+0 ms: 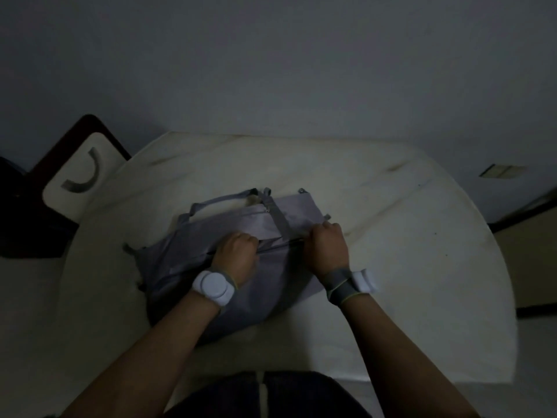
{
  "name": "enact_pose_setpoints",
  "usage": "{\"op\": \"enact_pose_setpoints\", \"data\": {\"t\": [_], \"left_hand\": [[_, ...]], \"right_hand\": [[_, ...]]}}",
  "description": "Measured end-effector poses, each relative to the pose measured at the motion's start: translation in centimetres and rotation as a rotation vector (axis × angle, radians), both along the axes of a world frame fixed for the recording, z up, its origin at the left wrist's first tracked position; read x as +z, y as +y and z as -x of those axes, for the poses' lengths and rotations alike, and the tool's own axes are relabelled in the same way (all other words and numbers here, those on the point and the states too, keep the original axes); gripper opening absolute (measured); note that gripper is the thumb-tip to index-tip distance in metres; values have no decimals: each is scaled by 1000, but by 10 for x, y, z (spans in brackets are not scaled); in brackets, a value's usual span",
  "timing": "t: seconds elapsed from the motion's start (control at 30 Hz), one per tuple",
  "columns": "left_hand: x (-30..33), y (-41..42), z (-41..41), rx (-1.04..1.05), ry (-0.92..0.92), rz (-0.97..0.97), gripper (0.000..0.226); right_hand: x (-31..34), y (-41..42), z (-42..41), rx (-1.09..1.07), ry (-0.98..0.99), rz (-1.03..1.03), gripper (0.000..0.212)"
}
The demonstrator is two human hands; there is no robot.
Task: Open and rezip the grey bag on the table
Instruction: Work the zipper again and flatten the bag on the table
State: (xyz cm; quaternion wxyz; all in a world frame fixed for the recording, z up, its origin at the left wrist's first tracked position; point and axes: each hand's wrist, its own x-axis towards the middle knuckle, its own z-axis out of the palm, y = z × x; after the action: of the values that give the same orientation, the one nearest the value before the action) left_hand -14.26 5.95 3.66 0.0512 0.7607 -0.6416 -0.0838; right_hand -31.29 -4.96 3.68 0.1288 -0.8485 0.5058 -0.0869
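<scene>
Grey cloth bag point(241, 254) is lying flat on the pale table point(422, 267), a little left of the middle and near the front edge. Its long axis is running from lower left to upper right, with the carrying handle point(217, 200) pointing toward the far side and a strap point(278, 221) crossing the top panel. The fabric is looking soft and creased, and a dark zip line point(280, 247) is running between the two hands. The left hand point(236, 254) is curling its fingers into the cloth at the zip. The right hand point(327, 247) is gripping the bag near the zip's right end, fingers bent tight; whether it is pinching the puller cannot be told. White discs are sitting on both wrists.
</scene>
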Motion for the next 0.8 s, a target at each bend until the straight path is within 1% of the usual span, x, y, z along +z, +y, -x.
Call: {"op": "enact_pose_setpoints", "data": {"t": [0.13,0.27,0.33,0.37,0.43,0.47,0.53,0.57,0.63,0.7,0.8], "left_hand": [[6,-4,-2,73,77,16,11],[6,-2,-12,137,129,5,15],[5,1,-16,141,155,-6,19],[3,2,-15,146,166,-14,17],[1,6,-7,148,127,-14,10],[-1,8,-2,144,102,-12,9],[-5,8,2,136,94,-15,9],[-7,10,2,138,112,-14,10],[-12,11,-4,146,142,6,9],[-15,12,-6,145,150,20,10],[-20,14,-3,127,164,51,9]], "right_hand": [[3,-6,-2,12,-59,-3,14],[11,-10,-8,42,-102,-29,22],[13,-8,-9,50,-101,-56,22],[12,-4,-8,66,-89,-33,20],[4,18,-12,160,-34,51,18],[-2,33,-16,222,-12,48,18],[-12,60,-25,328,-11,-61,25],[-17,67,-27,348,-10,-95,27],[-18,64,-25,340,0,-71,26],[-14,55,-20,299,-19,-2,23],[-10,47,-12,200,-64,29,29]]}}
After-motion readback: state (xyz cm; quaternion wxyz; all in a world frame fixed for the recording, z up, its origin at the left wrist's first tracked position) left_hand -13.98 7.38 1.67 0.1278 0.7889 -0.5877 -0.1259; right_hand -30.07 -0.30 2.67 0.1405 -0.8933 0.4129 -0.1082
